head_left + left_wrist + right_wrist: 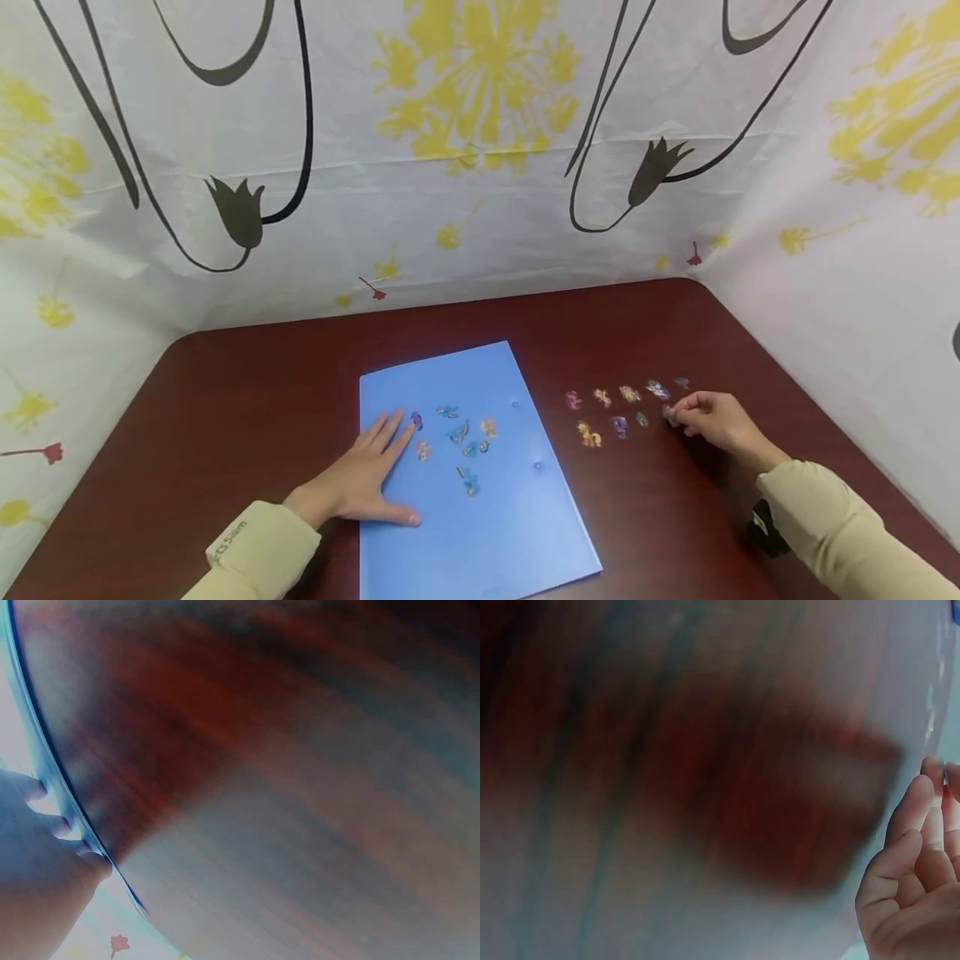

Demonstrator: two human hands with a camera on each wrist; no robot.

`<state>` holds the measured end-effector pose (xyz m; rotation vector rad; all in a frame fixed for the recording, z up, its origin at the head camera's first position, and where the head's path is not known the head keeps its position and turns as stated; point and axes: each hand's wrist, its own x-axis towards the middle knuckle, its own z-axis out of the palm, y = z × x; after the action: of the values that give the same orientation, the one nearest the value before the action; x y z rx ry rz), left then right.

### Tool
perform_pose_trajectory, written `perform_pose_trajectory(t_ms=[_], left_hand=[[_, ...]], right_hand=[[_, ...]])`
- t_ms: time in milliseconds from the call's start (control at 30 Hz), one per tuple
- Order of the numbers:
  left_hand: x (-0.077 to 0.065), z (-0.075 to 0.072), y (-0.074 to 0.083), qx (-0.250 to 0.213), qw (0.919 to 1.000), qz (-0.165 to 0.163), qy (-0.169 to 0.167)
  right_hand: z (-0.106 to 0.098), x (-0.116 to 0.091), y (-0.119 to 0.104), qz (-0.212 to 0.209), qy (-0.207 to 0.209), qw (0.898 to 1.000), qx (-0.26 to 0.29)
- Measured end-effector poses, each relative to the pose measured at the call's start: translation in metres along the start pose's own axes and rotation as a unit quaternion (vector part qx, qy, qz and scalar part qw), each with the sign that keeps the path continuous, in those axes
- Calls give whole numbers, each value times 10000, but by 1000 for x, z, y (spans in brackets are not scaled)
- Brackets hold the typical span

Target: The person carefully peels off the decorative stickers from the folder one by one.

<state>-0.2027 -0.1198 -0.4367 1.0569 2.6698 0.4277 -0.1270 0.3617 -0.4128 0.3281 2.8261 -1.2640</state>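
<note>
The left hand lies with its fingers straight and spread over the near side of a blue folder, thumb stretched out to the right, gripping nothing. The right hand pinches a small pale figure between thumb and fingertips, well apart from the left hand and beyond the folder's right edge. Just beyond the left index fingertip sits a purple figure; a pinkish figure lies near that same finger. To their right, more small figures, mostly blue, are scattered on the folder, among them a blue winged figure (its details are too small to make out).

Between the folder and the right hand, loose figures lie in two rough rows on the dark red table: an orange figure is closest to the folder in the nearer row, and a blue-and-white figure lies just beyond the right fingertips. Past both hands hangs a white sheet with yellow flower prints.
</note>
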Motion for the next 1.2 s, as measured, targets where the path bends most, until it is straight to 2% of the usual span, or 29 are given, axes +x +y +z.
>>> perform_pose_trajectory(t_ms=[200,433,633,867,1067,1200], left_hand=[[0,1,-1,-5,10000,66,-3],[-1,3,-1,-18,10000,38,-64],[-1,0,1,99,9999,19,-80],[-3,-2,4,80,9999,-25,-99],[-3,-3,3,65,9999,5,-91],[-2,-2,3,100,9999,4,-90]], right_hand=[[1,2,2,290,-262,9992,-19],[4,2,1,326,-470,9984,-46],[6,3,1,32,-291,9981,-548],[11,5,2,-423,-2,9917,-1215],[13,7,2,-682,213,9851,-1562],[12,9,3,-678,305,9836,-1643]])
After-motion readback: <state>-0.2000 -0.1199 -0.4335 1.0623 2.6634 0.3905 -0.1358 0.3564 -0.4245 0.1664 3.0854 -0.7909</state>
